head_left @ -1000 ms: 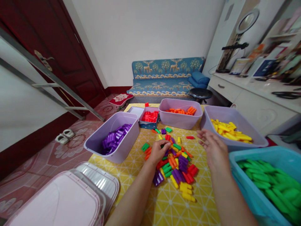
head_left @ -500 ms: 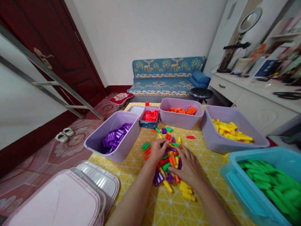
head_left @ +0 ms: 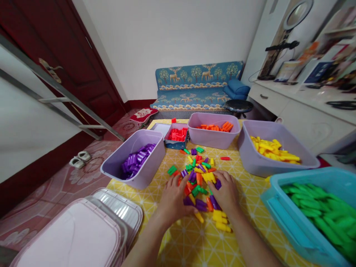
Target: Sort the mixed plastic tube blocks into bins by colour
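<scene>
A mixed pile of small plastic building blocks (head_left: pixel 199 180) in purple, orange, green, red and yellow lies on the table in front of me. My left hand (head_left: pixel 174 196) rests at the pile's left side, fingers apart, thumb near the purple and yellow pieces. At the right side, my right hand (head_left: pixel 227 191) has thumb and forefinger on a small cluster of yellow blocks (head_left: pixel 209 177). Several more yellow blocks (head_left: pixel 221 221) lie below that hand. A few loose pieces, such as a red block (head_left: pixel 225 158), are scattered beyond the pile.
Sorted blocks fill a purple-block bin (head_left: pixel 151 163), a red-block tin (head_left: pixel 175 145), an orange-block bin (head_left: pixel 213 140), a yellow-block bin (head_left: pixel 258 167) and a turquoise green-block bin (head_left: pixel 289 226). Stacked lids (head_left: pixel 72 233) lie at the left front. A sofa (head_left: pixel 194 85) stands behind.
My hands have moved apart, the left one back and to the left, its fingers now spread. Pieces in the pile have shifted; a yellow cluster now shows at my right fingertips.
</scene>
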Available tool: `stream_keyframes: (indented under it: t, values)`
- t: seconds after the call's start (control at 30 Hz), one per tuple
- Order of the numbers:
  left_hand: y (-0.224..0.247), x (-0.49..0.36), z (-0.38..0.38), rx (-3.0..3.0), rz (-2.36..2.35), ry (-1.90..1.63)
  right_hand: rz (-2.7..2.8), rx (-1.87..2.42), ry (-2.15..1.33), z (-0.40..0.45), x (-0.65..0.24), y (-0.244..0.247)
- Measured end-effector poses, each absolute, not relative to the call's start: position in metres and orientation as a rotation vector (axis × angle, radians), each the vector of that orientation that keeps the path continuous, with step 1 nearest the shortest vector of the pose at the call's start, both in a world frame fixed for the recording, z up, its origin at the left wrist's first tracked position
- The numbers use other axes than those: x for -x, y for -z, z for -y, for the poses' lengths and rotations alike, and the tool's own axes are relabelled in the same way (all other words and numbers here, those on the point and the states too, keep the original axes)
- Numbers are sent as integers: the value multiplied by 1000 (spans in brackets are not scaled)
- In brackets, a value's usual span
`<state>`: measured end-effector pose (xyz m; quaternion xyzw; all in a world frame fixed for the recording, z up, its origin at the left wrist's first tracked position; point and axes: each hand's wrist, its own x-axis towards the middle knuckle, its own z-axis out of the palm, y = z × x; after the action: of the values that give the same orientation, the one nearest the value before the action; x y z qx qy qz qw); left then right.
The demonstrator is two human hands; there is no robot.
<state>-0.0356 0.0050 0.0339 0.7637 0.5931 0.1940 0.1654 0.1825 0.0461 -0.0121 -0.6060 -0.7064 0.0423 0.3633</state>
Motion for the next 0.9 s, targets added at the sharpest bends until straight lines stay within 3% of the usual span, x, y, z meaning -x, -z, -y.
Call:
stream_keyframes:
  t: [0.23, 0.6, 0.9]
  values:
    - [5, 4, -18, -2216, -1631, -745, 1789, 1566, -155, -45, -182, 10]
    - [-5, -24, -70, -2235, -1368, -846, 1661, 1548, -295, -49, -187, 16]
    - [4, -22, -72, -1926, -1454, -1168, 1679, 1439, -388, -48, -183, 11]
